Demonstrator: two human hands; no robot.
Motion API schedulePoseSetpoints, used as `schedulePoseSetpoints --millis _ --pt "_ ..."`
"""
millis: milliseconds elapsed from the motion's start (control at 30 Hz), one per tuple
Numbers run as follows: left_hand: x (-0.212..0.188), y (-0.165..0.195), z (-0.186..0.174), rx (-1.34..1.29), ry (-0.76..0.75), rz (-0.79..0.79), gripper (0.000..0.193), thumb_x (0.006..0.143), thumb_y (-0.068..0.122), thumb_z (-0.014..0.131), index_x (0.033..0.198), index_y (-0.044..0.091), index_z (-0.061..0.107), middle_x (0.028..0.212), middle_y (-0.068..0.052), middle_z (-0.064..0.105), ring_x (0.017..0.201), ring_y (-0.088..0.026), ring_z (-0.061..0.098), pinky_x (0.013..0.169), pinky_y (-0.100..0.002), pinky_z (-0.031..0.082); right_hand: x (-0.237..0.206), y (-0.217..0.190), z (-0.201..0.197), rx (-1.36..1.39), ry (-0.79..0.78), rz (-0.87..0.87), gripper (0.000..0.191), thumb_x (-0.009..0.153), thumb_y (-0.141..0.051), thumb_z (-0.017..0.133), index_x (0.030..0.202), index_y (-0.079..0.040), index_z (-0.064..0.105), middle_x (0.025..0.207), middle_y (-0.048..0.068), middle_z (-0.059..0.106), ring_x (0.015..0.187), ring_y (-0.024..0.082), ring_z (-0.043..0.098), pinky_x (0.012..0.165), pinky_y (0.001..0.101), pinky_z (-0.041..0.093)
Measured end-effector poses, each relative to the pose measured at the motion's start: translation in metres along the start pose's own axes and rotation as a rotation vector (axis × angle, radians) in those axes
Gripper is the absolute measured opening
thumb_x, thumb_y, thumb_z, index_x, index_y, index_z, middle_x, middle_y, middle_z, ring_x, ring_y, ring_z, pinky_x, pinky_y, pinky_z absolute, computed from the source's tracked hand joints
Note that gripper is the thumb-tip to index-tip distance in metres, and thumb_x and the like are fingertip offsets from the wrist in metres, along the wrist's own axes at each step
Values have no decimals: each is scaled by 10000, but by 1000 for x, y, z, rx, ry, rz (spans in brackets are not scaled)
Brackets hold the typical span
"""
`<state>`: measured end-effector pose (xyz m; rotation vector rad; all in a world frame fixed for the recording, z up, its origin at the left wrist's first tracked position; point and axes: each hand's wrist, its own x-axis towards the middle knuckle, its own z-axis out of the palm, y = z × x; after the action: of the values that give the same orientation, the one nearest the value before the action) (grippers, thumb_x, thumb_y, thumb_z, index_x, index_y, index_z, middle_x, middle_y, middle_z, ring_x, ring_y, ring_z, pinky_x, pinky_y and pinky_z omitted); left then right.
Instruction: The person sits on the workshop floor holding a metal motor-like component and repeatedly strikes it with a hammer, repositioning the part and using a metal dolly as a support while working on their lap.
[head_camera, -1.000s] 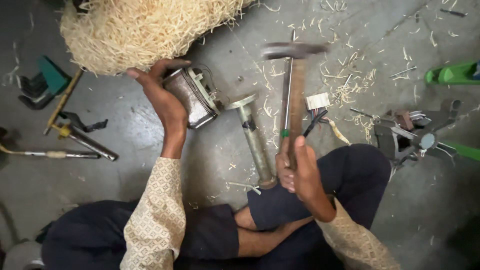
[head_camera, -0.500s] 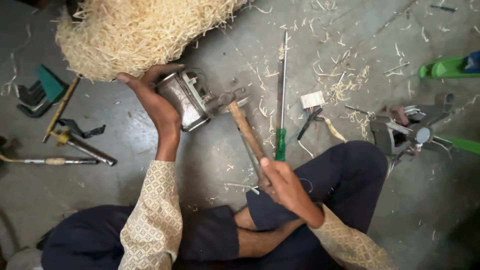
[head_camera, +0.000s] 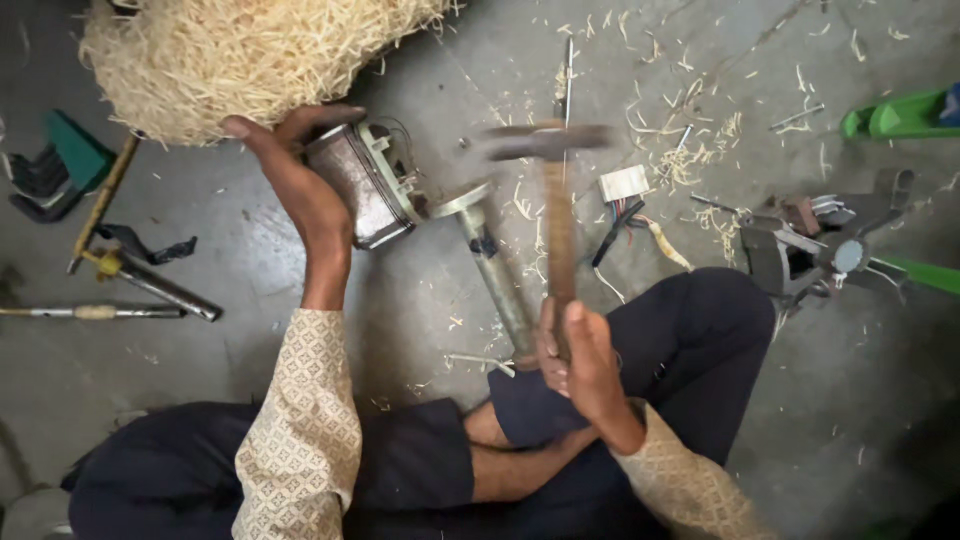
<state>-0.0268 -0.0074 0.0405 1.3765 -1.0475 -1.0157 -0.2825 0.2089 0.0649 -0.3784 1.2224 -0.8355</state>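
My left hand (head_camera: 300, 175) grips a small metal motor body (head_camera: 365, 185), tilted on the concrete floor. A grey metal shaft (head_camera: 495, 265) with a flat disc end lies against the motor's right side, reaching back toward my legs. In my right hand (head_camera: 580, 355) is a wooden-handled hammer (head_camera: 556, 215), raised, its head blurred above the shaft. I sit cross-legged in dark trousers and patterned sleeves.
A big heap of pale wood shavings (head_camera: 240, 55) lies at top left. Hand tools (head_camera: 120, 270) and a green piece (head_camera: 75, 150) lie left. A long screwdriver (head_camera: 567, 75), a white connector with wires (head_camera: 625, 190), a puller (head_camera: 830, 250) and green parts (head_camera: 900, 115) lie right.
The hammer was up, came down onto the shaft beside the motor half a second ago, and is now lifted again. My left hand kept its hold on the motor body.
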Motion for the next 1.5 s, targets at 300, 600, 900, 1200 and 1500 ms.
schedulePoseSetpoints --millis 300,600,900,1200,1500 --pt "4 11 -4 139 -85 63 1023 1071 678 76 921 -37 792 923 -127 759 998 -264 687 1084 -360 431 -14 -14 -6 -134 70 -102 468 1050 -485 474 810 -89 546 581 -31 473 439 59 373 386 226 270" --pt "6 22 1 115 -91 99 872 1119 572 190 1023 -46 799 999 -138 803 986 -255 729 1031 -355 484 14 -54 22 -893 178 -415 316 1041 -314 581 948 -17 638 617 73 486 549 123 450 510 331 407" --pt "11 12 0 63 -120 90 889 1101 576 152 992 -13 809 969 -118 803 961 -244 753 1005 -348 525 -1 -84 40 -925 229 -474 326 1005 -316 616 961 7 620 584 91 469 542 119 414 474 340 384" --pt "9 7 -4 113 -89 75 911 1081 594 126 963 18 822 943 -104 810 908 -261 736 994 -334 504 -2 -71 32 -745 287 -615 381 1069 -321 600 858 -5 573 651 59 438 619 117 387 516 328 350" --pt "12 -3 -6 87 -99 112 916 1090 612 145 974 -14 803 958 -135 801 938 -293 742 1003 -369 511 -4 -79 19 -630 263 -569 386 1049 -351 581 894 2 593 630 86 482 562 147 453 495 380 359"
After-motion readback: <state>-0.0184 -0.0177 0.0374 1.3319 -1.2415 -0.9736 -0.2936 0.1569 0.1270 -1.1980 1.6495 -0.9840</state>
